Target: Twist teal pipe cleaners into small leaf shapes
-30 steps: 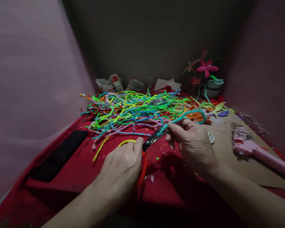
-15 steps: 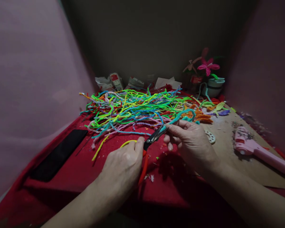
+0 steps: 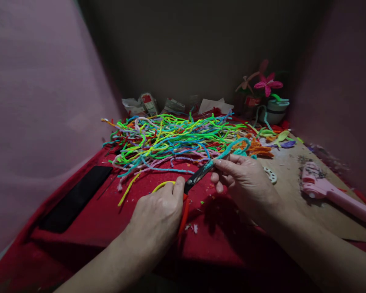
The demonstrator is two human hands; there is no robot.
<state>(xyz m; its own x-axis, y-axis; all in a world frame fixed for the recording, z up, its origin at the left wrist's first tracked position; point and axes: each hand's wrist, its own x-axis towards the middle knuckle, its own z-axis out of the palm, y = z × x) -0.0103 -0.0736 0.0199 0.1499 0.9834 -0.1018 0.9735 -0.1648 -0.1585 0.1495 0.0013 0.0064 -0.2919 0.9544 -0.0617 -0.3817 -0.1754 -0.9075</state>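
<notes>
My left hand (image 3: 160, 211) is wrapped round a pair of scissors with dark blades (image 3: 197, 178) and yellow and red handles. Its blades point up and right, their tips at the end of a teal pipe cleaner (image 3: 228, 151). Finger and thumb of my right hand (image 3: 245, 179) pinch that pipe cleaner close to the blade tips. The teal strand bends into a loop above the right hand; part of it is hidden behind the fingers. Just beyond both hands lies a tangled heap of colourful pipe cleaners (image 3: 173, 140).
A black phone-like slab (image 3: 76, 199) lies on the red cloth (image 3: 110, 228) at left. To the right, a pink glue gun (image 3: 326, 189) and a white perforated disc (image 3: 270, 175) rest on brown board (image 3: 293, 207). Behind stand a pot (image 3: 276, 112) and a pink flower (image 3: 268, 84).
The scissors' handles have shifted slightly within my left hand, and the blades show a little differently at the teal end. My right hand stays almost in place, still pinching the pipe cleaner.
</notes>
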